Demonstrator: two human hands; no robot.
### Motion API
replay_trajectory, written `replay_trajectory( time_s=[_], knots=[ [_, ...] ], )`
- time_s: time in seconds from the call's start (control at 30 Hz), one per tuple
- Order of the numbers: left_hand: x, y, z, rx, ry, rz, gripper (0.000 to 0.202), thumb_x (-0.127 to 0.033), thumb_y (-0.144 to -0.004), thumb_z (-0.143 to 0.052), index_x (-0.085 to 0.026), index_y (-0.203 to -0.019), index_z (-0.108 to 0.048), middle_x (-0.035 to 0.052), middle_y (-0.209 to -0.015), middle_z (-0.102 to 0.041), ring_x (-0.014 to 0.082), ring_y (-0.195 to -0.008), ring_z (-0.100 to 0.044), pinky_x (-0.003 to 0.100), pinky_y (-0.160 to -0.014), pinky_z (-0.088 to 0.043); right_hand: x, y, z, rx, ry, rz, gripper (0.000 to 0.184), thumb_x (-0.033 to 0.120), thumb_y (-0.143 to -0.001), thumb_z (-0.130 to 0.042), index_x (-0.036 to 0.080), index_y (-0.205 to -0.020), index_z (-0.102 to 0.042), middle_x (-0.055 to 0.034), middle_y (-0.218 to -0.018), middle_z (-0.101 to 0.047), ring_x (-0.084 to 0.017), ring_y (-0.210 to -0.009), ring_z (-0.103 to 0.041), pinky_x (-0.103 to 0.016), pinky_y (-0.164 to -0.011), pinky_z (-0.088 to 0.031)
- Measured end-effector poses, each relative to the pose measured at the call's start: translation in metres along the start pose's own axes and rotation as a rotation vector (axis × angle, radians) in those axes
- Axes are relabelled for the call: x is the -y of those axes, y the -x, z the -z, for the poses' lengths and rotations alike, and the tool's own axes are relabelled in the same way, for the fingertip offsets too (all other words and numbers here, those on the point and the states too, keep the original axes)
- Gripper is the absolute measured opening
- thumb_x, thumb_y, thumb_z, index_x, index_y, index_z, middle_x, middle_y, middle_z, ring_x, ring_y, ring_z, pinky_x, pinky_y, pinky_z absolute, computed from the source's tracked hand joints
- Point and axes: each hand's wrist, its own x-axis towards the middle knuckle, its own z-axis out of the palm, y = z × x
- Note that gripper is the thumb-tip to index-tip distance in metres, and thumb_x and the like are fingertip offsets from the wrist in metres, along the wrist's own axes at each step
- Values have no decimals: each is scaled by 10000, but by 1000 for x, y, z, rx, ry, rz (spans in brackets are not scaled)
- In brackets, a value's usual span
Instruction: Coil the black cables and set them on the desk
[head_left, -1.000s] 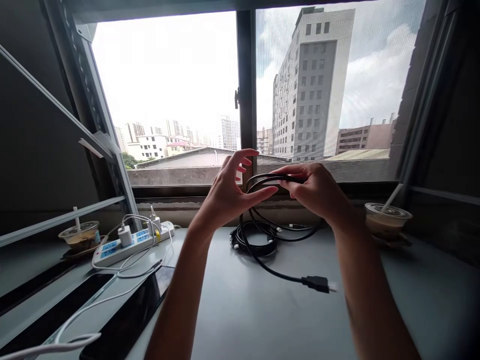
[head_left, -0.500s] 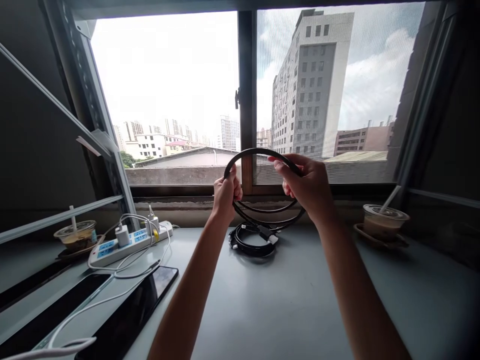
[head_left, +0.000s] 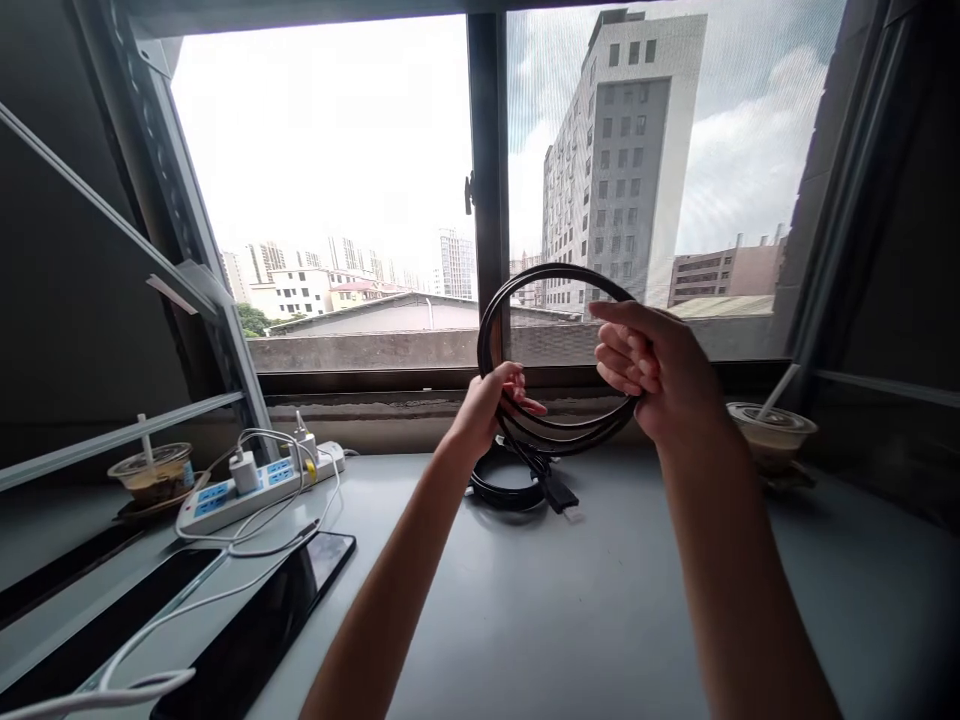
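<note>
Between my hands hangs a black cable (head_left: 559,270) wound into a large round loop of a few strands, held up in front of the window. My left hand (head_left: 491,405) grips the loop at its lower left side. On the loop's right side, my right hand (head_left: 649,365) is closed around the cable, index finger pointing left. The cable's black plug (head_left: 556,492) with a pale tip dangles below the loop. Behind it, a second coiled black cable (head_left: 506,492) lies on the table, partly covered by the plug.
A white power strip (head_left: 262,490) with chargers and white cables stands at left beside a dark phone (head_left: 330,560). Lidded drink cups stand at left (head_left: 154,475) and right (head_left: 772,435). A metal shelf frame (head_left: 217,290) rises at left, before the window.
The loop has become bigger and rounder, showing several strands at its top. Both hands have shifted right, and the left one is lower. The dangling plug has moved right.
</note>
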Motion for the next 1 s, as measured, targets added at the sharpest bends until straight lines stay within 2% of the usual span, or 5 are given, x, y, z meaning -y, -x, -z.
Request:
replay_trajectory(
  time_s=[0.27, 0.47, 0.57, 0.9, 1.0],
  knots=[
    [20, 6, -22, 130, -253, 195, 301, -395, -772, -499, -133, -647, -580, 34, -545, -578, 150, -507, -595, 236, -515, -439, 1, 7, -9, -165, 70, 205, 353, 196, -616, -683, 180, -393, -411, 81, -336, -271, -23, -277, -200, -193, -289, -102],
    [17, 9, -25, 26, -394, 144, 337, -381, -764, -529, -152, -520, -493, 1, -472, -504, 66, -407, -398, 186, -381, -276, 0, 6, -7, -60, 121, 152, 390, 204, -643, -676, 183, -390, -380, 83, -327, -278, -24, -274, -213, -191, -281, -124],
    [16, 7, -18, 161, -409, 232, 396, -409, -782, -494, -140, -491, -499, 10, -449, -499, 67, -364, -386, 194, -351, -250, -2, 3, -6, -31, 112, 141, 395, 190, -636, -668, 183, -377, -370, 84, -317, -276, -20, -265, -205, -190, -272, -116],
    [3, 4, -2, 655, -306, 442, 573, -369, -905, -196, -80, -861, -689, 128, -902, -702, 182, -888, -627, 244, -797, -449, -12, 1, -16, -65, -81, 187, 399, 186, -610, -663, 177, -345, -365, 90, -287, -249, -12, -245, -176, -187, -277, -82],
    [10, 0, -2, 573, -161, 412, 520, -372, -909, -223, -105, -909, -669, 113, -887, -704, 192, -866, -634, 283, -815, -453, -24, -5, -18, -8, -191, 205, 452, 188, -611, -653, 174, -328, -302, 91, -279, -199, -8, -249, -161, -185, -289, -82]
  ],
)
